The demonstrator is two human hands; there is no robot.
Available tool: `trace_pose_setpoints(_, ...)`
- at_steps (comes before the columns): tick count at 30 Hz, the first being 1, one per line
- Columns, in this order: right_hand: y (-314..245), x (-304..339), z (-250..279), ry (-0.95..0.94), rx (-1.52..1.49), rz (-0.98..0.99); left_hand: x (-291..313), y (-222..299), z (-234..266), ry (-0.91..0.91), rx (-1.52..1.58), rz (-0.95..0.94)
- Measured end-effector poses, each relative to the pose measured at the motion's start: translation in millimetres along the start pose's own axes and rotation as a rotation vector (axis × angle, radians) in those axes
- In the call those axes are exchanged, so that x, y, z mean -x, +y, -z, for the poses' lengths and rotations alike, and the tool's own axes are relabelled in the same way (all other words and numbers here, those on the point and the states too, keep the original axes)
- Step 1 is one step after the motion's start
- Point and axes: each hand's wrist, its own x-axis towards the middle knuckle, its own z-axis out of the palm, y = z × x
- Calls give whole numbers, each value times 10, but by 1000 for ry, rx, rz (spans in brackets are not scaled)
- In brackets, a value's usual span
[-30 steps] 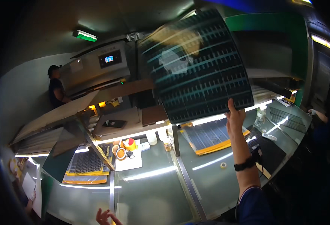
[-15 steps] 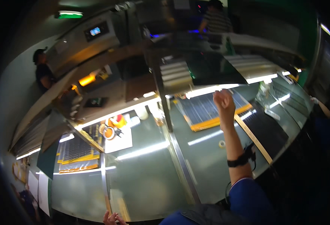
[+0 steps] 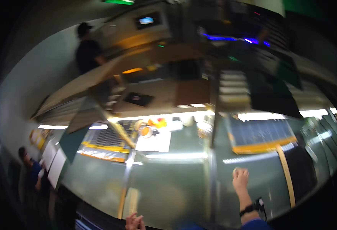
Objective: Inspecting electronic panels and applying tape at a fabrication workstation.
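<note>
My right hand (image 3: 240,178) reaches low over the glass-like tabletop (image 3: 172,184), its fingers closed on a small pale roll of tape (image 3: 235,170) that peeks out at the fingertips. A black band with a small device (image 3: 253,207) is on that wrist. At the lower edge my left hand (image 3: 135,222) shows only in part, slightly blurred. Its bent fingers look apart, with nothing visible in them. Beside them lies a short pale wooden strip (image 3: 133,200).
A dark sheet with orange edging (image 3: 262,147) lies beyond my right hand. Right of it are a long wooden strip (image 3: 286,177) and a black mat (image 3: 299,168). White paper (image 3: 159,142), orange tape rolls (image 3: 147,131) and patterned sheets (image 3: 107,140) lie left. Other people (image 3: 87,50) stand beyond the shelf (image 3: 161,103).
My right hand has come down and back from the far sheet onto the roll of tape. The view has swung left, shifting everything rightward. My left hand stays by the near edge.
</note>
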Motion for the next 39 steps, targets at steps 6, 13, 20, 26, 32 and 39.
trace_pose_setpoints(6,-1326,-426,-962,-371,-250,540,91,96,-80,-124,112,175)
trace_pose_setpoints(13,-1679,-996,-1341,-126,-432,322,-235,-824,245,184,213,497)
trace_pose_setpoints(20,-1122,9,-771,-524,-653,69,-1738,-2572,985,721,1576,960)
trace_pose_setpoints(26,-3185,-106,139,-589,-549,589,-2470,-3534,1016,496,1716,603)
trace_pose_setpoints(32,-5725,-471,-493,-169,-276,1334,-2319,-3617,603,540,1740,486)
trace_pose_setpoints(39,-6670,-900,-1136,-76,307,1218,-1658,-3506,857,578,1815,553)
